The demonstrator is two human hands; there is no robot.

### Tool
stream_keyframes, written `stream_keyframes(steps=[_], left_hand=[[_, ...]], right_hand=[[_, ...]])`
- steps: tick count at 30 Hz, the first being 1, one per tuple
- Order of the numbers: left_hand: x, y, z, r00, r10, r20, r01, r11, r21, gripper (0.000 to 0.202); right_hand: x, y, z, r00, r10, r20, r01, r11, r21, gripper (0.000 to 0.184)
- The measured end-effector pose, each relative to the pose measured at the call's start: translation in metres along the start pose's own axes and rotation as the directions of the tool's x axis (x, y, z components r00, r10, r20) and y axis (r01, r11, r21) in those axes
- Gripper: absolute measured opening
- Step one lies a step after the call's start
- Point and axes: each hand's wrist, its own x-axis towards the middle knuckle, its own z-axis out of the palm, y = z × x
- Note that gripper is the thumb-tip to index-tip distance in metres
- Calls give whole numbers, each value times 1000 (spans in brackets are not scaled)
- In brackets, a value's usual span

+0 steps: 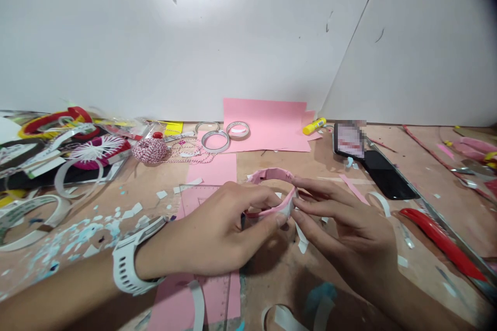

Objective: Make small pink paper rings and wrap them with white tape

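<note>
A ring covered in pink paper (272,176) is held just above the wooden table (423,186) at centre. My left hand (217,232), with a white watch on its wrist, pinches the ring's near edge from the left. My right hand (345,227) pinches the same near edge from the right, fingertips pressed on a white strip hanging from the ring. Both hands are closed on it. A pink paper sheet with a clear ruler (215,295) lies under my left hand.
Pink sheets (267,121), tape rolls (215,140), a yellow glue stick (313,125) and a red-white twine ball (149,150) lie at the back. A phone (349,139), a dark slab and a red-handled tool (438,240) lie right. Clutter and paper scraps fill the left.
</note>
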Motion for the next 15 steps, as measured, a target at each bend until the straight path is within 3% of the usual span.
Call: stream_keyframes(steps=[11, 15], left_hand=[[-1, -1, -1, 998, -42, 44, 39, 996, 74, 16], [-2, -3, -1, 999, -19, 41, 16, 997, 72, 16]], right_hand=[[3, 1, -2, 1000, -22, 10, 22, 999, -40, 18], [4, 4, -1, 999, -47, 14, 47, 999, -4, 22]])
